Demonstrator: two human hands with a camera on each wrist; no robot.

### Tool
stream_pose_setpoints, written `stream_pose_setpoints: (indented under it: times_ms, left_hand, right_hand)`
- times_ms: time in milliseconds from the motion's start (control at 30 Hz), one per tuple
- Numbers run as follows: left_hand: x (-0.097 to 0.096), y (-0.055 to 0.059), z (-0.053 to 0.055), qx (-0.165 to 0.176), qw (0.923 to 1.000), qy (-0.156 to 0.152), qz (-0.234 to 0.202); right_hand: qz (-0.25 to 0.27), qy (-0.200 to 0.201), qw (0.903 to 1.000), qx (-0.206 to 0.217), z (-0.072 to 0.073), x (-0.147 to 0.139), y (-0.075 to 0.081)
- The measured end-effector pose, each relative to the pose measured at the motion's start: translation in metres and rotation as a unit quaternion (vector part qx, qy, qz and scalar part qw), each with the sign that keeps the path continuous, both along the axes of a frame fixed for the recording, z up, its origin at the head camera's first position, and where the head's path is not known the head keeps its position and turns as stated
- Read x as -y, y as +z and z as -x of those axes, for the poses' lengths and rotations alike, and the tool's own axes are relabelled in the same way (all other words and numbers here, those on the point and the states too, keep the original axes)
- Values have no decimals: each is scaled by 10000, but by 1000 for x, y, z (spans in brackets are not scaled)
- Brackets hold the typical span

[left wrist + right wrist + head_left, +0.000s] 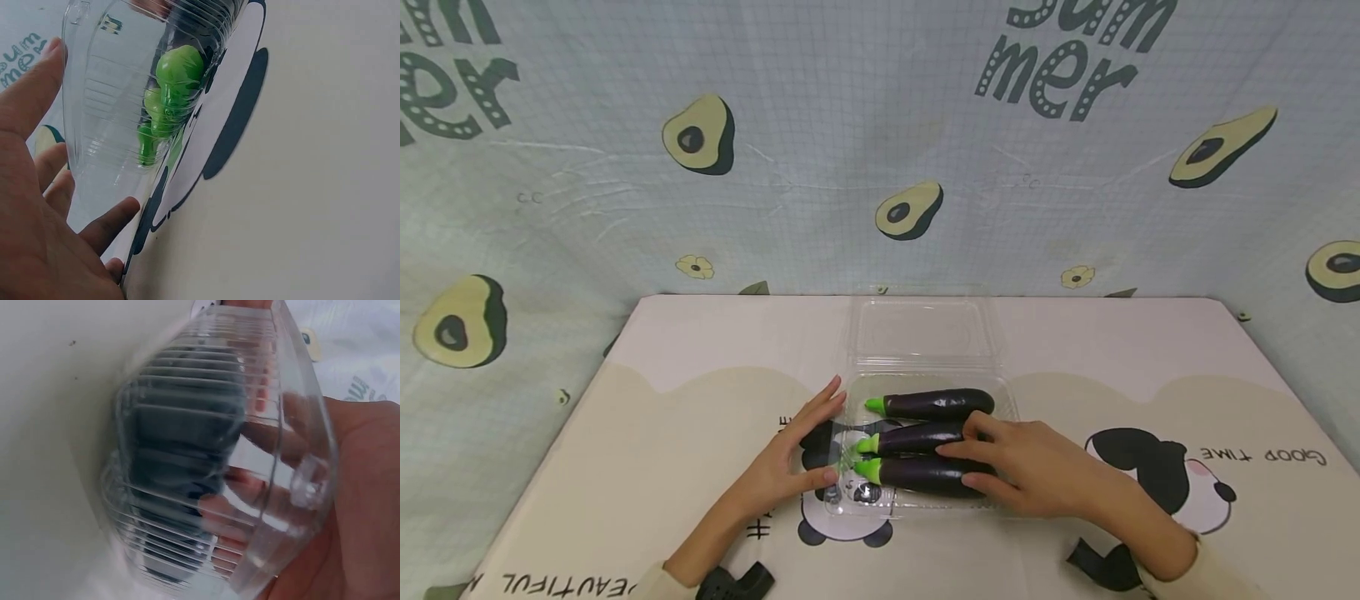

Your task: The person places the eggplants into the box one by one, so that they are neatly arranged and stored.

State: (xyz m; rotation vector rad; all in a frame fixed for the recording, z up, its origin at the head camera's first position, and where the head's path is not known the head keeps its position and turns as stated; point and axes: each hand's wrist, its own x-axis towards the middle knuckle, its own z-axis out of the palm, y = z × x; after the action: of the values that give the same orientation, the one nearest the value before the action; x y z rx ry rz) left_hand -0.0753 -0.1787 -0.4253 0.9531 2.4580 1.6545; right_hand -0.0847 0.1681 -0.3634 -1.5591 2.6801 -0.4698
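Three dark purple eggplants with green stems lie side by side in a clear plastic clamshell box (917, 504): the far eggplant (936, 405), the middle eggplant (913, 439) and the near eggplant (925, 475). My right hand (1030, 467) reaches over the box's right side. Its thumb and index finger straddle the near eggplant toward its blunt end, while another finger bends over the middle one. My left hand (793, 450) is at the box's left edge, fingers spread. In the left wrist view, green stems (178, 69) show through the ribbed wall.
The box's clear lid (925, 329) lies folded back toward the far table edge. Under everything is a pale printed tablecloth (700, 433) with cartoon panda figures. A hanging sheet (820, 150) printed with avocados stands behind the table.
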Motion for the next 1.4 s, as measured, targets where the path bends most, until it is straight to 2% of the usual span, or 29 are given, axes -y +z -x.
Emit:
stream_pose_setpoints:
  times_ms: [300, 433, 600, 700, 867, 1033, 1167, 1400]
  left_hand:
    - [2, 0, 0, -60, 9999, 81, -57]
    - [2, 2, 0, -94, 9993, 366, 75]
    - [3, 8, -3, 275, 9968, 732, 140]
    - [3, 12, -1, 309, 9958, 856, 123]
    - [3, 22, 8, 181, 9938, 1095, 108]
    - [3, 33, 19, 218, 9910, 1318, -38]
    - [0, 39, 29, 252, 9893, 1416, -234]
    - [-6, 48, 46, 404, 9877, 1450, -415]
  right_hand:
    - [447, -225, 9987, 14, 6, -4, 9]
    - [727, -422, 9962, 230, 13, -9, 10]
    - [1086, -769, 9903, 389, 19, -16, 14]
    - [1355, -951, 9856, 337, 22, -19, 17]
    - [1859, -1163, 9757, -5, 29, -21, 19]
    - [2170, -1621, 9622, -280, 37, -24, 19]
    - [2213, -2005, 9539, -294, 42, -27, 19]
    - [2182, -2586, 9410, -48, 50, -37, 15]
